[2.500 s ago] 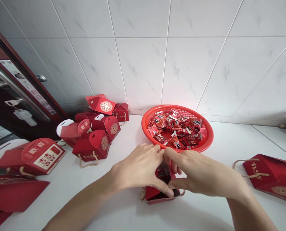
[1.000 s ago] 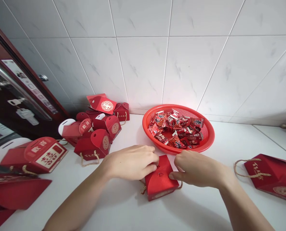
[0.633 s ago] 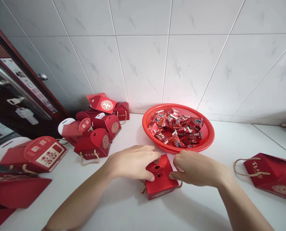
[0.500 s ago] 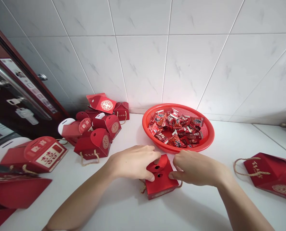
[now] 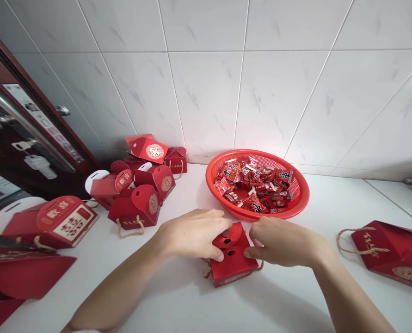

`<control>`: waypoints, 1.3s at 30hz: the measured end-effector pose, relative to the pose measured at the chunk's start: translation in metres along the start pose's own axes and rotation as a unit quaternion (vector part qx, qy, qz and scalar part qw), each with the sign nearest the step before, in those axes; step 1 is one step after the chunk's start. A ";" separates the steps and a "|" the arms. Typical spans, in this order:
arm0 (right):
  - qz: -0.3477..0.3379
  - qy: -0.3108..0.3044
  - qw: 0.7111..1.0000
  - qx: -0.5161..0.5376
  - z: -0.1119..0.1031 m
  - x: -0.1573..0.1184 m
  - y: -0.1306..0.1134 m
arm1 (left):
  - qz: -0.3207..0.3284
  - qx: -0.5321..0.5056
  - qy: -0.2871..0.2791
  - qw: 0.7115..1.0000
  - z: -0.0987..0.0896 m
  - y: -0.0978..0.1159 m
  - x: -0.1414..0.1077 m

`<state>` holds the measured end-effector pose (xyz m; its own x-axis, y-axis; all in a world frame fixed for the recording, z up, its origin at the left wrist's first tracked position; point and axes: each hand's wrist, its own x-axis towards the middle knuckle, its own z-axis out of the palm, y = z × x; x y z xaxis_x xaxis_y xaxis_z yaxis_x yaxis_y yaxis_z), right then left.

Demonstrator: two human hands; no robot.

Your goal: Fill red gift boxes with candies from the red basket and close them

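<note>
A small red gift box point(image 5: 234, 268) with rope handles sits on the white counter in front of me. Two round holes show in its top flaps, which lean in towards each other. My left hand point(image 5: 195, 236) grips the box from the left, thumb on the near flap and fingers behind the far one. From the right, my right hand point(image 5: 285, 241) holds it, thumb pressing the near flap's edge and fingers curled at the back. Just behind both hands stands a red plastic basket point(image 5: 303, 203) of wrapped candies point(image 5: 254, 202).
Several red gift boxes point(image 5: 134, 208) crowd the left side, some with lids up. A larger red box point(image 5: 382, 245) with a rope handle lies at the right. White tiles point(image 5: 206, 92) rise behind the counter point(image 5: 178, 296). A dark door with keys point(image 5: 39, 164) borders the left.
Hardly anything differs: both hands keep the same hold on the small box, and the whole view has shifted very slightly to the right.
</note>
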<state>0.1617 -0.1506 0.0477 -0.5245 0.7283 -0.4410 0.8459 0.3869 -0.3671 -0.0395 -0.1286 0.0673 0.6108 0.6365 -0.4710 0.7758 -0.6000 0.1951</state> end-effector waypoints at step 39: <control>0.041 0.011 0.998 -0.044 -0.014 -0.019 0.011 | 0.031 -0.011 -0.007 0.999 -0.004 -0.004 -0.004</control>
<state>0.1825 -0.1524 0.0640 -0.4513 0.7714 -0.4486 0.8918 0.3724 -0.2569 -0.0449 -0.1269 0.0714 0.6548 0.5919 -0.4700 0.7407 -0.6263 0.2433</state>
